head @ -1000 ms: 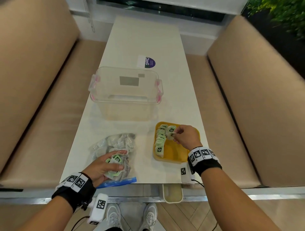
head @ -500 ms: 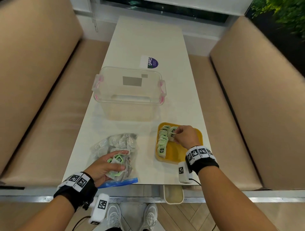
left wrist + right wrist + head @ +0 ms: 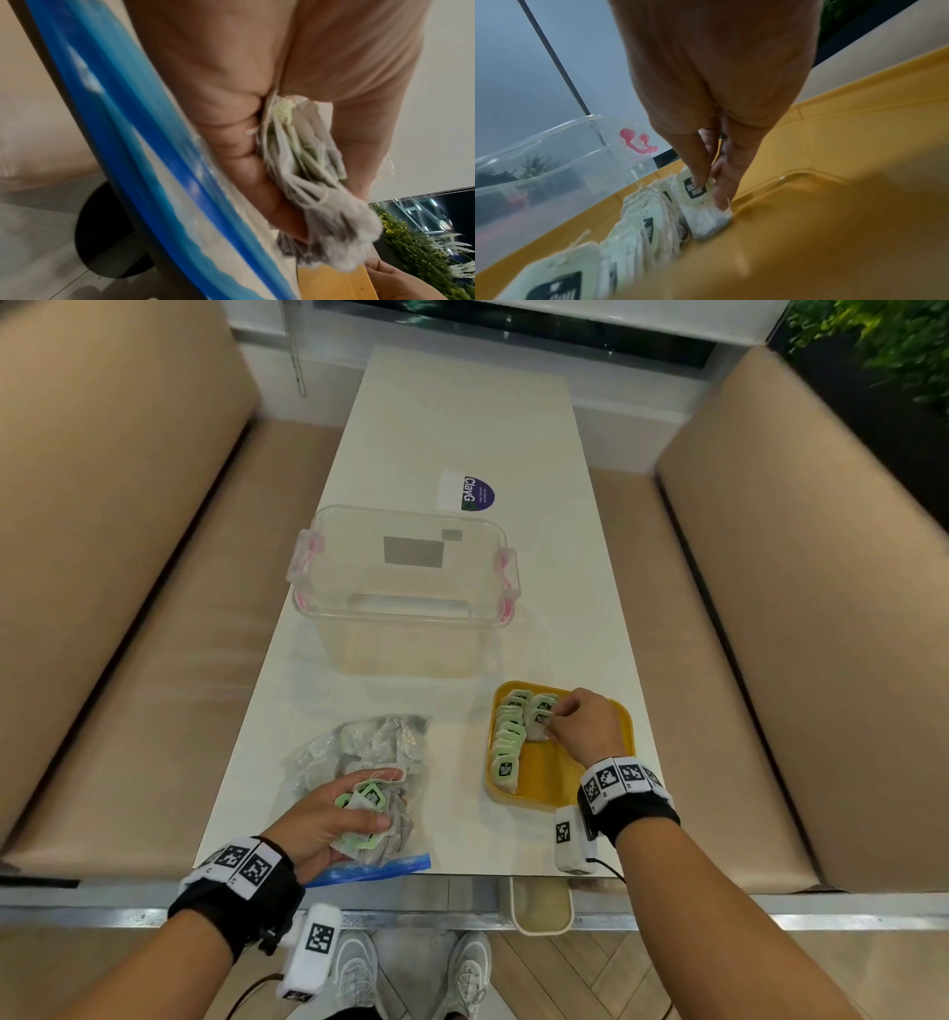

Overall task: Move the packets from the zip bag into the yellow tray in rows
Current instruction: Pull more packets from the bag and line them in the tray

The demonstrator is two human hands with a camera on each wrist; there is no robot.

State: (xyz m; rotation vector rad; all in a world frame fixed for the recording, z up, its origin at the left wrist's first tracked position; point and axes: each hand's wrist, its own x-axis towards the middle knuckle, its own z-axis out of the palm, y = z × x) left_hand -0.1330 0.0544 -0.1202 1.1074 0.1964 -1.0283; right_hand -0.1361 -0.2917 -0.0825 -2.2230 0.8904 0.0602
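White table (image 3: 462, 428): one yellow tray (image 3: 557, 775), right hand (image 3: 590, 724) pinching one packet (image 3: 539, 726) (left hand (image 3: 321, 819) clutching several).

Soft even indoor light — wide-angle bending at edges, blurred wrist-view foregrounds, faint tabletop glare.

Tan benches (image 3: 821, 608) flanking white table (image 3: 462, 428)
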